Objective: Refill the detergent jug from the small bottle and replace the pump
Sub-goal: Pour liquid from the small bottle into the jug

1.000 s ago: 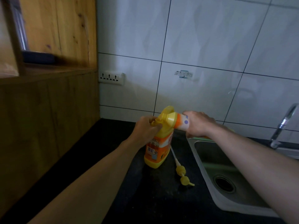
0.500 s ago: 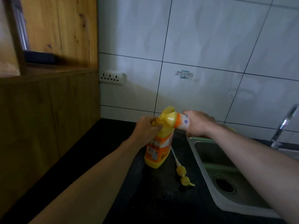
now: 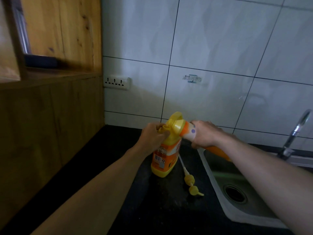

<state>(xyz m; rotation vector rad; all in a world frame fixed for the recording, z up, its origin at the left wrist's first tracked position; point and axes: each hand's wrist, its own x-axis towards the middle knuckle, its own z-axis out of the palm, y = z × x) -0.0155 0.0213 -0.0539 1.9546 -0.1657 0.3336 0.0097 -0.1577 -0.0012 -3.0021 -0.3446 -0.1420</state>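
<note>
Your left hand [image 3: 153, 138] grips the neck of the yellow-and-orange plastic detergent jug [image 3: 165, 160], which stands upright on the black countertop [image 3: 160, 211] near the steel sink [image 3: 216, 185]. Your right hand [image 3: 205, 134] is wrapped round the small white-and-orange bottle [image 3: 188, 131], tipped sideways with its yellow top at the jug's mouth. The yellow pump [image 3: 189, 179] lies on the counter beside the jug.
</note>
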